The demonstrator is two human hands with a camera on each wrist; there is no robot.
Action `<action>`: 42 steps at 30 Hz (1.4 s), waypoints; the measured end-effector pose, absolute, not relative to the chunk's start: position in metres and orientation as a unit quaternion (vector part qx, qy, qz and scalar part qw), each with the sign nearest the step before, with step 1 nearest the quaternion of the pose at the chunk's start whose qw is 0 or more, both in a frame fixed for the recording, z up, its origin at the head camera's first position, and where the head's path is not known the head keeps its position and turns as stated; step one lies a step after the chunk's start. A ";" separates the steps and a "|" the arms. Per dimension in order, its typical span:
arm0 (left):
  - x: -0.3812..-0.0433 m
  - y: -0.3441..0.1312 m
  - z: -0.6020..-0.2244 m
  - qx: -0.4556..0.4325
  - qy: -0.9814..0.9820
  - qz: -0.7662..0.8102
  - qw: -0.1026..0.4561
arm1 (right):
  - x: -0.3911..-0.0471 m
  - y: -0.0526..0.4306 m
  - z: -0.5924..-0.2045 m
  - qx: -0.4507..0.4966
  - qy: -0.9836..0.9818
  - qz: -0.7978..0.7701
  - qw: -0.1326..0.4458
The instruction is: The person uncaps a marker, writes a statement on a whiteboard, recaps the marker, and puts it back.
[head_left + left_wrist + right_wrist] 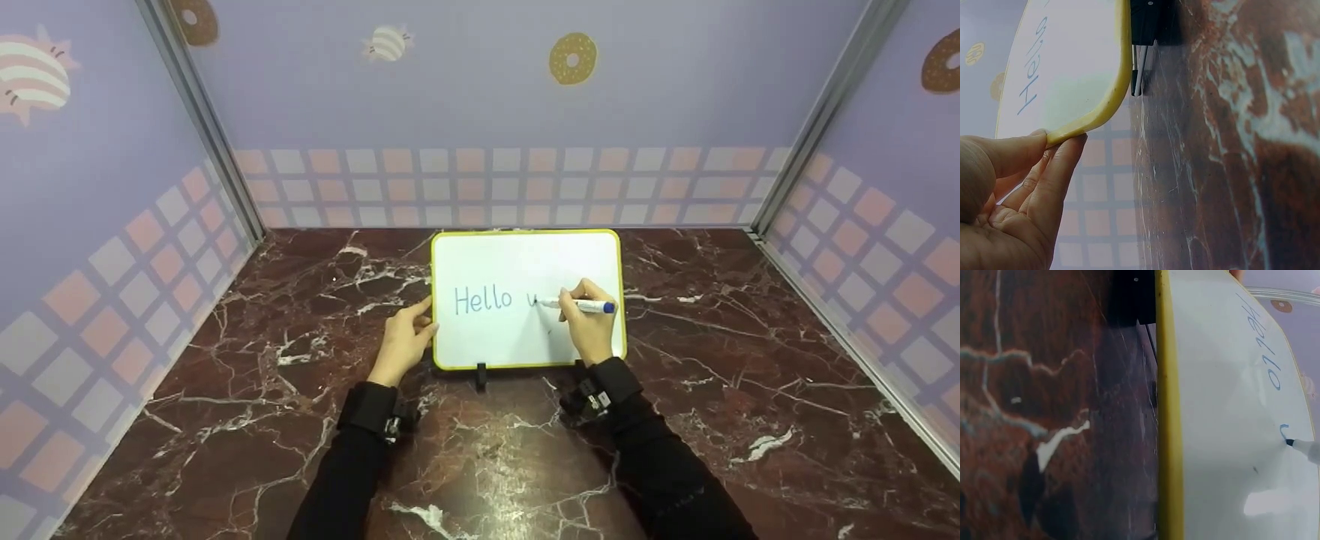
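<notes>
Propped up on black feet [481,377] at centre of dark red marbled table [225,420], near back wall [480,97]: yellow-rimmed whiteboard [495,337]. Written in blue across left half: "Hello" [484,300]; to the right of it, one short curved stroke [532,300]. Left hand [405,337]: pinching left rim between thumb and fingers, just above lower corner. Right hand [589,322]: gripping white marker [592,306] with blue end, dark tip on the stroke. Noted below tip: small dark mark [1255,469], nature unclear.
</notes>
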State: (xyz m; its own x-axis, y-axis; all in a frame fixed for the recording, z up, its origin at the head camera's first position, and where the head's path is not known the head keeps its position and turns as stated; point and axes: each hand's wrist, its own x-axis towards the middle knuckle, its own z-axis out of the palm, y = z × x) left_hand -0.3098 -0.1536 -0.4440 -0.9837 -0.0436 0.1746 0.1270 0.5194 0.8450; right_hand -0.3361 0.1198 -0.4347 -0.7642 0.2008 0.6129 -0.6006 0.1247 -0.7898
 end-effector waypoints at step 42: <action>-0.310 -0.152 -0.444 -0.027 -0.872 -0.479 0.098 | -0.331 0.135 -0.424 0.118 -0.689 0.628 0.341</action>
